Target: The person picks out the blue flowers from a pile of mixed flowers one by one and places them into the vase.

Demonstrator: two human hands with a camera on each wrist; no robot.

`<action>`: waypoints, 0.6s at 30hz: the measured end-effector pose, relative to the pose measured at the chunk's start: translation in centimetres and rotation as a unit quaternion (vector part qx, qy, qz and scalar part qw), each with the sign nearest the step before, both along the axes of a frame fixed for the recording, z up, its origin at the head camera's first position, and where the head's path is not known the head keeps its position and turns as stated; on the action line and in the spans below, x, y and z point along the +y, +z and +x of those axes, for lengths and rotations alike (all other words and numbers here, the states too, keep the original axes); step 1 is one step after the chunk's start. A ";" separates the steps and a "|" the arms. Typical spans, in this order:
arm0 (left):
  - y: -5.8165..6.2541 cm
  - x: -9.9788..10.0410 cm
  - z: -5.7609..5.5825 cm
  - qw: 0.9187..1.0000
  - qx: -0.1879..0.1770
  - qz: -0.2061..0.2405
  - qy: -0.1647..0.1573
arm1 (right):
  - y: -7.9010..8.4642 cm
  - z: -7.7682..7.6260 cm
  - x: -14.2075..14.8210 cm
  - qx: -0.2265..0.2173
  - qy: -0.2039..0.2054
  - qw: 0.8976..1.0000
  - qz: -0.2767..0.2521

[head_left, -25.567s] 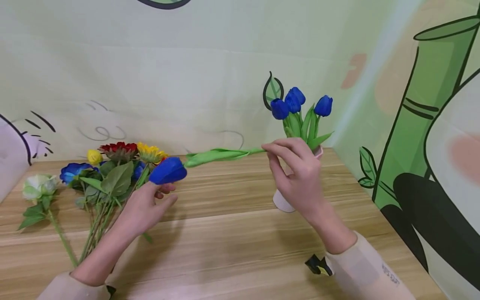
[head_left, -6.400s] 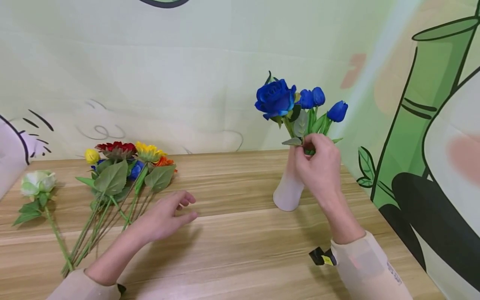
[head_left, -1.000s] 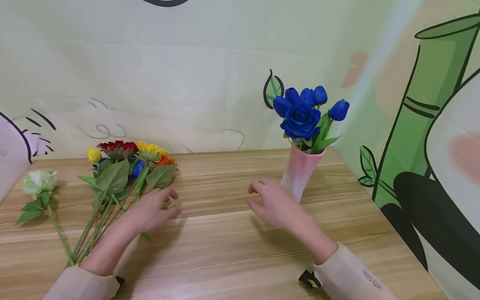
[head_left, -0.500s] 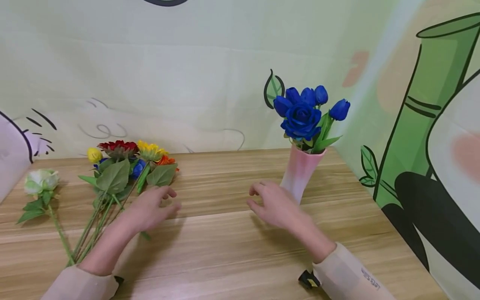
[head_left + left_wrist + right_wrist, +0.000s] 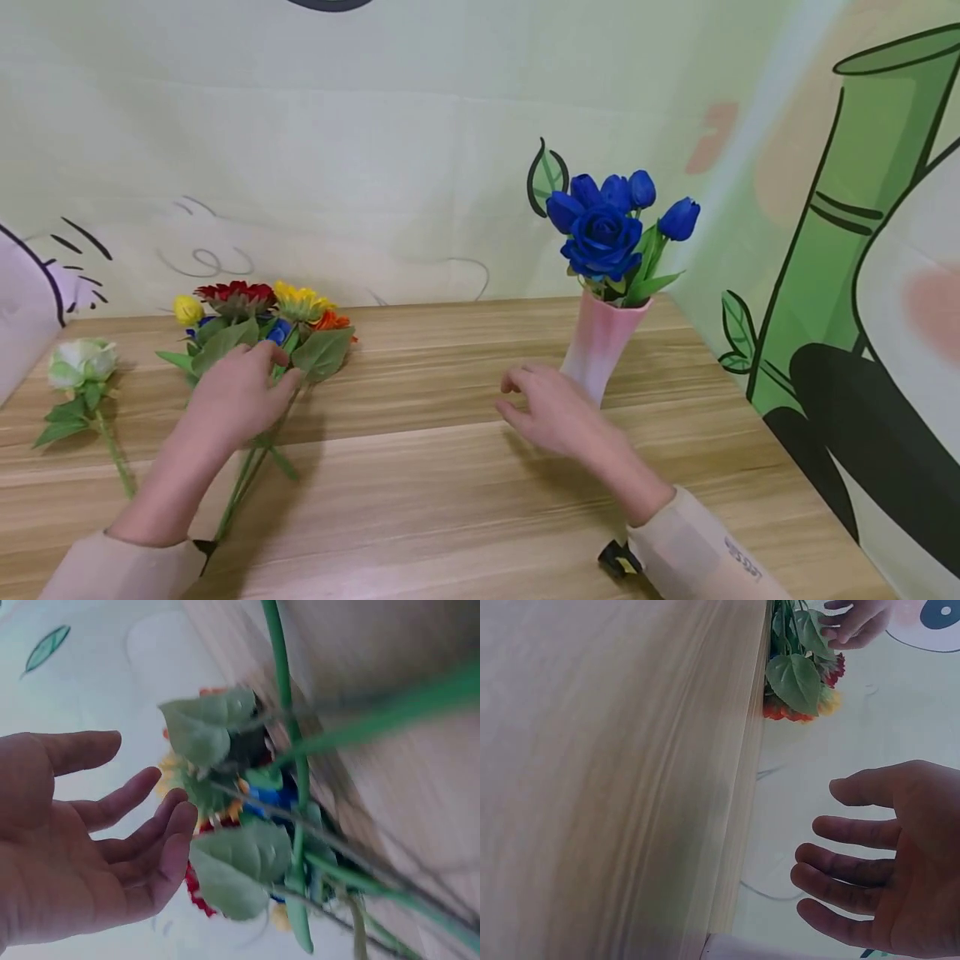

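My left hand point(image 5: 238, 398) hovers over the pile of artificial flowers on the left, fingers loosely bent and holding nothing. Under and around it are a dark red flower point(image 5: 237, 297), a yellow flower point(image 5: 300, 302), an orange one point(image 5: 333, 321), a blue flower point(image 5: 278, 332) and large green leaves point(image 5: 324, 354). The left wrist view has the fingers apart from the leaves point(image 5: 240, 870). My right hand point(image 5: 555, 412) is relaxed with nothing in it, just in front of the vase. That pink and white vase point(image 5: 603, 342) holds a blue rose point(image 5: 602, 242) and several blue tulips point(image 5: 679, 219).
A white-green flower point(image 5: 81, 364) lies alone at the far left. One yellow bud point(image 5: 188, 310) pokes out behind the pile. The wooden table point(image 5: 435, 500) meets a printed backdrop point(image 5: 390, 183) at the back, with another printed panel on the right.
Over the last half second my left hand moved left, from the pile's right side to over its stems and leaves. The right hand stays put. Since 6.4 s ago, it released the blue rose, now in the vase.
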State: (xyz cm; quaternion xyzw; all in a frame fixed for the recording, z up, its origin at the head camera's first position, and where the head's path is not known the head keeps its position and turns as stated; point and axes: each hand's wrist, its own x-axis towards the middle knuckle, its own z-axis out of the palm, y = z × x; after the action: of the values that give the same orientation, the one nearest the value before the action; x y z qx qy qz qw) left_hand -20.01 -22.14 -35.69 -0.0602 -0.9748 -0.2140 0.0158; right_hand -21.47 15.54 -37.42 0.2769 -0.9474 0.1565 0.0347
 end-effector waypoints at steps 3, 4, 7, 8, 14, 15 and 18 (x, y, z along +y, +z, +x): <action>0.0 -1.1 -0.1 1.000 0.000 -0.016 0.014 | -0.1 -0.1 0.0 -0.005 -0.002 1.000 0.005; 0.0 -1.5 -0.1 1.000 -0.004 -0.021 0.019 | -0.1 -0.1 0.0 -0.008 -0.003 1.000 0.006; 0.0 -2.3 -0.1 0.999 -0.019 -0.034 0.038 | 0.0 -0.1 0.0 -0.014 -0.004 1.000 0.006; 0.0 -2.5 -0.1 0.998 -0.028 -0.039 0.044 | 0.0 -0.1 0.0 -0.016 -0.004 1.000 0.005; 0.0 -4.1 0.0 0.991 -0.081 -0.075 0.077 | 0.0 -0.1 -0.1 -0.025 -0.007 1.000 0.013; 0.0 -4.4 0.0 0.989 -0.085 -0.082 0.083 | 0.0 -0.1 -0.1 -0.027 -0.007 0.999 0.015; 0.0 -5.2 -0.2 0.985 -0.105 -0.103 0.094 | 0.0 -0.1 -0.1 -0.033 -0.010 0.999 0.019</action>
State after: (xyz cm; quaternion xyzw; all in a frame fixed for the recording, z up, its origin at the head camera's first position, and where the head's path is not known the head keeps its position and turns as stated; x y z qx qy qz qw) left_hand -20.24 -27.37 -35.73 0.0529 -0.9893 -0.1148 -0.0727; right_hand -21.59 15.48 -37.39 0.2626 -0.9537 0.1469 0.0000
